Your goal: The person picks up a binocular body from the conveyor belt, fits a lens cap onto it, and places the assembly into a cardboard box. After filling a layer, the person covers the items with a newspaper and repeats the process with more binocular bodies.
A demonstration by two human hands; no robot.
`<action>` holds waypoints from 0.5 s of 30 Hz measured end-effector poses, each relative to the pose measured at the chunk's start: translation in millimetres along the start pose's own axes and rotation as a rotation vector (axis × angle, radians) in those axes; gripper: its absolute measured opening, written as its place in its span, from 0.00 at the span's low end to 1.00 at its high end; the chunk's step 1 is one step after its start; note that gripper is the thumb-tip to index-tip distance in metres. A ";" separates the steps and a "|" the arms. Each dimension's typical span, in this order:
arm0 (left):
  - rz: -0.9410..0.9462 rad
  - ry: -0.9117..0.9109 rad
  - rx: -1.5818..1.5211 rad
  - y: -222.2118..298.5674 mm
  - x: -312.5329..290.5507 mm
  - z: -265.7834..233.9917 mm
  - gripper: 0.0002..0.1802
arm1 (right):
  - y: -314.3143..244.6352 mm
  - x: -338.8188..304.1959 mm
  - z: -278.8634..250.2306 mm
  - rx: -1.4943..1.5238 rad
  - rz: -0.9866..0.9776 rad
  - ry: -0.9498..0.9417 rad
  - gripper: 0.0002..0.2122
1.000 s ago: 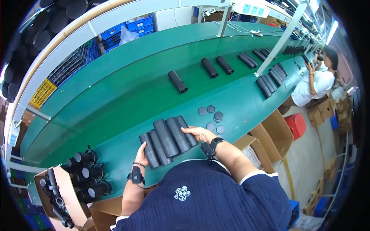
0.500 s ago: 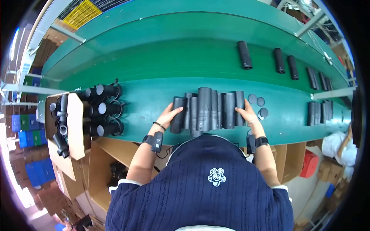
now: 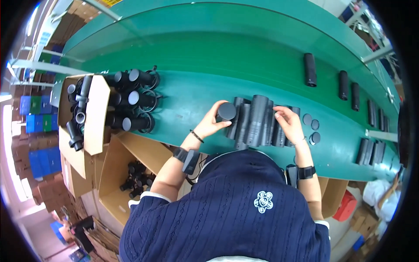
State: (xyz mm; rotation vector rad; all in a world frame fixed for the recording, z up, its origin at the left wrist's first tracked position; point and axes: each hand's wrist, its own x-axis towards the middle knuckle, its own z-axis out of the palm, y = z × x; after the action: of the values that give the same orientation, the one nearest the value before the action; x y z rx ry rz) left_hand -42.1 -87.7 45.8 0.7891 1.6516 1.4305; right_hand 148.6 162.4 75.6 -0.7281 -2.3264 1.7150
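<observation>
My left hand (image 3: pixel 212 122) is wrapped round a black cylindrical tube (image 3: pixel 226 112) at the left end of a row. This tube is tipped so that its round dark end faces up. Beside it several more black tubes (image 3: pixel 257 120) lie side by side on the green table, the middle one reaching farthest back. Over the right part of that row is my right hand (image 3: pixel 289 124), its fingers slightly bent and apart, holding nothing visible. Just right of it lie several flat round dark caps (image 3: pixel 307 119).
Several black cylinders with pale ends and ring brackets (image 3: pixel 142 98) stand at the left, beside a cardboard box (image 3: pixel 97 118) of black pipe parts. More tubes (image 3: pixel 310 70) lie on the green belt and at the right. An open carton (image 3: pixel 118 179) sits below the table edge.
My left hand has tipped the leftmost tube so its end faces up. My right hand has moved off the row's right end, over the tubes. The whole view has turned and shifted.
</observation>
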 end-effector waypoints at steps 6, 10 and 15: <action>0.144 0.021 0.167 1.4 -1.9 4.4 0.35 | -57.1 28.9 48.2 0.200 0.027 -0.413 0.10; 0.266 0.068 0.235 24.4 -6.6 0.0 0.35 | -54.7 37.9 71.4 0.186 -0.089 -0.403 0.13; 0.220 0.016 -0.904 46.9 -15.9 -20.2 0.36 | -86.0 38.5 71.8 -0.221 -0.417 -0.370 0.34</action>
State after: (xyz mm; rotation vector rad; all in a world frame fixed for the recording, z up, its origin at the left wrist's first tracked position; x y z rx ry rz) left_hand -53.9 -103.3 95.5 0.4248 0.7668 2.0841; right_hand 61.5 100.0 126.2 0.0713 -2.6895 1.5170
